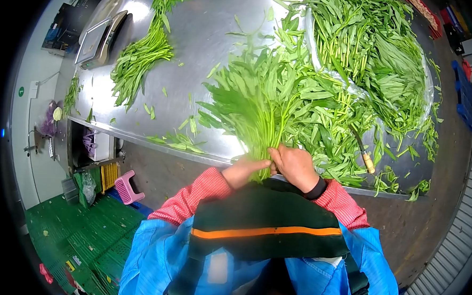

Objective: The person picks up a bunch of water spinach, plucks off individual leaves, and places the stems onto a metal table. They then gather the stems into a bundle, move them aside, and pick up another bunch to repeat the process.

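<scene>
A bunch of leafy green stems (267, 117) is held upright over the near edge of the metal table, leaves pointing away from me. My left hand (244, 171) wraps round the stem ends from the left. My right hand (295, 165) closes on the same stems from the right, its thumb near my left thumb. Loose greens (327, 131) spread just right of the bunch. Beyond them, a large heap of greens (364, 42) lies on clear plastic sheeting (311, 36). A sickle-like tool with a wooden handle (369, 163) rests at the right among leaves.
The steel table (193, 54) carries laid-out bunches (145, 52) at the left and a weighing scale (98, 41) behind them. Scattered leaves lie along its near edge. A pink stool (128, 188) and green crates (90, 230) stand at the lower left.
</scene>
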Demonstrator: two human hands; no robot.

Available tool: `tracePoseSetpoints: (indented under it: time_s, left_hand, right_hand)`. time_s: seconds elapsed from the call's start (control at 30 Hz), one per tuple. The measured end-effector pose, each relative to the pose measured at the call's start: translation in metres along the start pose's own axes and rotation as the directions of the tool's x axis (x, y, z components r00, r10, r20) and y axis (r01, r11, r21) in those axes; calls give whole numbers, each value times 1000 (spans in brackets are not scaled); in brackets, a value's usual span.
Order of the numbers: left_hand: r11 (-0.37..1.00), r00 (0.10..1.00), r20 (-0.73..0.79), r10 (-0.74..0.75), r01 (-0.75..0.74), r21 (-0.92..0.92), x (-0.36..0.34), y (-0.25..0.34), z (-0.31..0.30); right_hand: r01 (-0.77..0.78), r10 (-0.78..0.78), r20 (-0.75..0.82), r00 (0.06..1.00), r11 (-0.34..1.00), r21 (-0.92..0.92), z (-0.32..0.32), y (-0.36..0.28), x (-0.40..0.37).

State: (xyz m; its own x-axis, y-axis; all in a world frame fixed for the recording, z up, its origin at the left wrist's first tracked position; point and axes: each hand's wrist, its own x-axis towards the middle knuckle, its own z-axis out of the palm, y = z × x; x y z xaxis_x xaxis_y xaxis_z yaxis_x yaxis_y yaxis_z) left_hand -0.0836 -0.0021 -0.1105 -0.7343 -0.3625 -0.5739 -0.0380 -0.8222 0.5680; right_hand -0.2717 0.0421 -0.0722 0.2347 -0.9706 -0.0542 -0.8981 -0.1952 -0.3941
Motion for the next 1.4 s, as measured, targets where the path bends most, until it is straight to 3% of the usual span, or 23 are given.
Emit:
tracePoseSetpoints:
  time_s: [0.1,0.2,0.33,0.5,0.63,0.77,0.87,1.0,1.07,1.13,1.2,1.27,1.3,1.33,1.37,1.4]
  left_hand:
    - [999,999,22,31,-31,-8,1,2,2]
    - [998,998,-19,67,-66,25,-1,6,8]
    - [990,994,-75,74,-64,124,-1,6,14]
    - [954,984,-129,124,-82,290,1,1,15]
    - [949,976,-177,127,-68,307,-2,0,15]
    - [967,984,-137,117,-81,240,-5,-2,11]
    - [990,988,-130,77,-61,126,-7,3,17]
    - [989,991,-74,108,-100,109,-6,4,15]
    - [986,989,-76,123,-113,121,-6,5,15]
    - [985,987,-101,127,-114,131,-8,9,16]
    - [972,986,-86,145,-125,198,-7,10,12]
    - [965,985,-128,115,-80,250,-11,18,11]
    - [964,981,-177,79,-30,266,-15,25,10]
    - [960,973,-226,47,19,280,-18,33,8]
    - [941,964,-250,87,3,337,-19,43,6]
    - [885,938,-316,144,21,465,-24,57,4]
  right_hand:
    - [-94,91,21,996,979,183,-24,-1,4]
    - [-206,283,-219,934,926,316,-23,6,8]
    - [-137,338,-432,836,891,432,-36,10,42]
    - [-242,390,-344,854,884,400,-11,33,81]
    - [-264,465,-238,853,776,573,-6,37,81]
    - [-195,446,-182,876,674,713,-15,43,69]
    - [-67,271,53,961,45,997,-18,44,60]
    - [-213,93,225,970,-127,969,-20,42,47]
    - [-310,-46,309,950,-28,950,-21,37,32]
    - [-237,-94,237,967,3,971,-32,33,18]
    - [-154,-12,158,987,-305,940,-47,44,3]
    - [-37,96,80,992,-390,920,-53,64,0]
    - [-190,205,202,958,-74,979,-51,67,1]
    - [-361,346,271,898,228,904,-49,69,2]
    - [-354,336,135,932,772,527,-46,69,-3]
    - [-245,243,44,969,922,301,-41,66,-10]
